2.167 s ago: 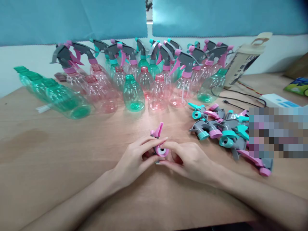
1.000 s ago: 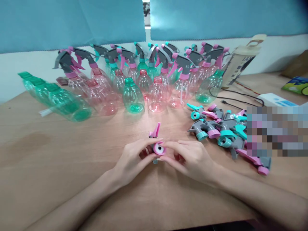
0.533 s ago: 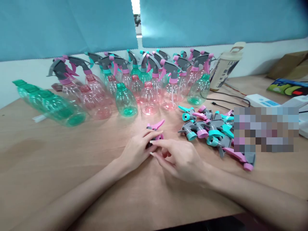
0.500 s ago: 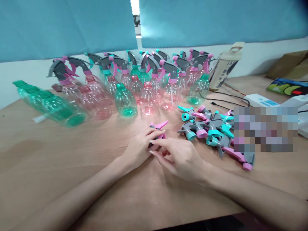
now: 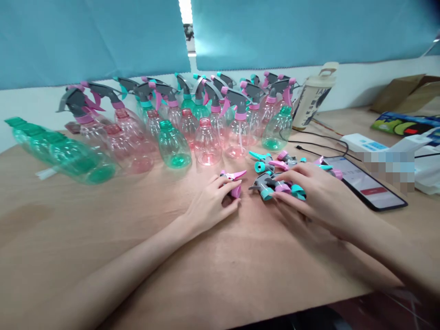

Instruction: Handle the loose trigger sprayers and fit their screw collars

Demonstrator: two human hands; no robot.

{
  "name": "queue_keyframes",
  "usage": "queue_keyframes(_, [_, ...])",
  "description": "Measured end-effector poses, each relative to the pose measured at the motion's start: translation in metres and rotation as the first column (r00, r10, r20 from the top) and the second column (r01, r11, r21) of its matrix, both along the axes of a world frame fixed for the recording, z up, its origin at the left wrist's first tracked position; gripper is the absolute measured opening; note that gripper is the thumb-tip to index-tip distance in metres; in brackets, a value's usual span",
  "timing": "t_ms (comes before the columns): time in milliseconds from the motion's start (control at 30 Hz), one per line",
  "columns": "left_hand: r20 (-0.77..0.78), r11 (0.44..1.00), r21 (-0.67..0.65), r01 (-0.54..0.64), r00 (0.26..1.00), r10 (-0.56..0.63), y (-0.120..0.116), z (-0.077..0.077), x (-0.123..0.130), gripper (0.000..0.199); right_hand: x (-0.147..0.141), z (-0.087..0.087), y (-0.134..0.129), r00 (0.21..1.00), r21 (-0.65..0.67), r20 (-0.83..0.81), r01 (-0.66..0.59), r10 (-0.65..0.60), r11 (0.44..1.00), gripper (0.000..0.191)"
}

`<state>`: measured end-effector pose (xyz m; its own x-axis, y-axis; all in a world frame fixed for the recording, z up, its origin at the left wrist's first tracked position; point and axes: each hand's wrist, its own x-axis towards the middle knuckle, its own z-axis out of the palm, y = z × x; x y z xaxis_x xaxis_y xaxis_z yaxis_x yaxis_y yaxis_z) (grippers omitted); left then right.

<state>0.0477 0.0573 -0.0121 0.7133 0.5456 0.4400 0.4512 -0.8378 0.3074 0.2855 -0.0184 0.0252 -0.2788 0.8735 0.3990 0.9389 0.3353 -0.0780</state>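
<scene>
My left hand [image 5: 211, 201] rests on the table with its fingers curled round a pink and grey trigger spray head [image 5: 235, 190]. The pink lever and collar stick out past the fingertips. Over at the pile of loose spray heads, my right hand [image 5: 316, 192] has its thumb and fingers apart on either side of a pink-collared spray head [image 5: 282, 188]. A teal-collared spray head [image 5: 266, 193] lies beside its thumb. Part of the pile is hidden beneath the right hand.
Behind the hands stand several clear pink bottles [image 5: 208, 146], green bottles [image 5: 175, 149] and bottles with spray heads fitted. A phone [image 5: 373, 183], a black cable [image 5: 323, 145] and a cream drinking bottle [image 5: 313, 101] are to the right.
My right hand has moved right, from beside the left hand to the pile of spray heads. The left hand keeps its spray head. The view has shifted slightly.
</scene>
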Motion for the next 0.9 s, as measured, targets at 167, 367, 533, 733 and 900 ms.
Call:
queue_keyframes(167, [0.022,0.999,0.038,-0.037,0.999,0.036,-0.001,-0.001,-0.002,0.03,0.014,-0.013,-0.007,0.98,-0.048,0.172,0.111,-0.101,0.993,0.035])
queue_keyframes(367, [-0.006,0.994,0.064,-0.085,0.996,0.086,-0.001,-0.003,-0.013,0.031,0.001,-0.013,0.0,0.948,-0.011,0.301,0.11,-0.102,0.994,0.035])
queue_keyframes(533, [-0.019,0.991,0.062,-0.115,0.993,0.116,-0.005,-0.001,-0.03,0.031,0.003,-0.015,0.006,0.939,-0.02,0.339,0.066,-0.056,0.998,0.032])
queue_keyframes(733, [-0.042,0.989,0.049,-0.14,0.989,0.142,-0.014,0.002,-0.047,0.031,0.002,-0.003,0.008,0.94,0.076,0.301,0.146,-0.162,0.986,0.028])
queue_keyframes(900, [-0.037,0.989,0.033,-0.142,0.989,0.144,-0.016,0.002,-0.051,0.032,-0.008,-0.002,0.017,0.929,0.102,0.351,0.086,-0.117,0.991,0.034])
